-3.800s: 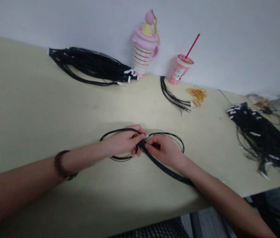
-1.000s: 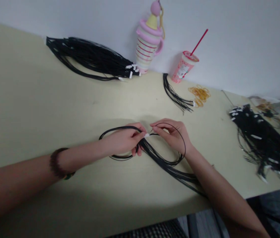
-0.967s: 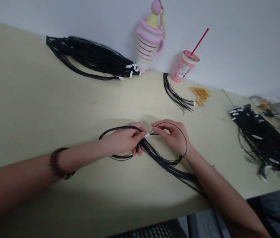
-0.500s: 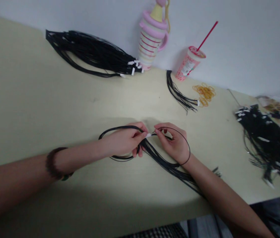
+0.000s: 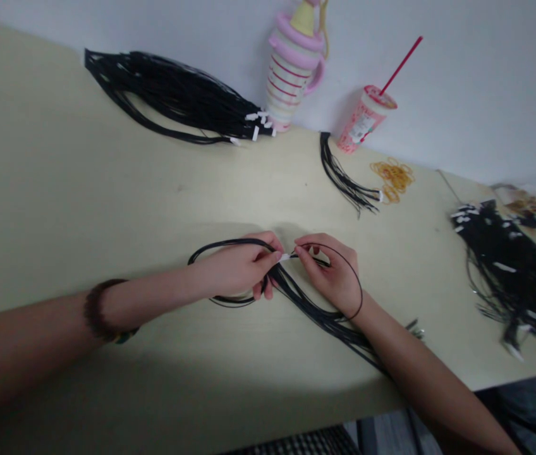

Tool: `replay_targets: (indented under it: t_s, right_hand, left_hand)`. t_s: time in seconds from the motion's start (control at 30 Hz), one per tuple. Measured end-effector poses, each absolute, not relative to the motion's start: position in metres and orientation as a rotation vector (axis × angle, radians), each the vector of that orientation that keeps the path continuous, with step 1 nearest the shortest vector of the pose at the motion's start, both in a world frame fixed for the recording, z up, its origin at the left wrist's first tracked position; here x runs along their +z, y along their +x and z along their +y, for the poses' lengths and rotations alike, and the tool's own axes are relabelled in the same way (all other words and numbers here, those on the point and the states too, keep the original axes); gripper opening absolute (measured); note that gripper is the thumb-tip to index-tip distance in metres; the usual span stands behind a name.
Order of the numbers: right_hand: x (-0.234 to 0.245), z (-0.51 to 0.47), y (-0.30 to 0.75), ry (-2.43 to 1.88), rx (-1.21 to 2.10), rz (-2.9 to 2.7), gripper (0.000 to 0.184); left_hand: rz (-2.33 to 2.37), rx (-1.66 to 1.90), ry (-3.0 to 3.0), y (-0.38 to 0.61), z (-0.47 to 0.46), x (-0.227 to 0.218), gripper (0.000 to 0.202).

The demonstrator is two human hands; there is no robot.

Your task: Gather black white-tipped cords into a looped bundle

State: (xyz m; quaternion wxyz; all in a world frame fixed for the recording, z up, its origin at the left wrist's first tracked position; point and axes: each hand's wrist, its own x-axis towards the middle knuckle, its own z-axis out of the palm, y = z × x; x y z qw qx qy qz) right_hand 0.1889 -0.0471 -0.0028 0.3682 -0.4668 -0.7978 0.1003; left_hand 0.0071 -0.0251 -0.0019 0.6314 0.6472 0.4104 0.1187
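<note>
Black wires (image 5: 299,297) are crossing the bench (image 5: 130,189) toward its front edge, probably behaving as light, springy and flexible; the left grip (image 5: 249,268) is pinching their white connector (image 5: 286,257), seemingly the firmest hold, while the right grip (image 5: 334,270) is pinching one thin wire (image 5: 361,291) near its tip.

The right hand (image 5: 329,272) has left the black cable bundle (image 5: 291,291) and now pinches 1 thin black wire (image 5: 361,291), its tip brought to the white connector (image 5: 285,257). Wire ends (image 5: 414,328) now show more toward the counter's (image 5: 154,208) front edge.
</note>
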Motion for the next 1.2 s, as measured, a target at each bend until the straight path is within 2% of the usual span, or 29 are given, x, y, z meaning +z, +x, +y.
replay_targets:
  t_s: [1.2]
  right_hand:
    - [-0.0027, -0.0478, 0.1906, -1.222, 0.201, -2.266, 0.008]
  left_hand:
    - [0.961, 0.266, 1.489, 0.0079, -0.0262, 0.0051, 0.022]
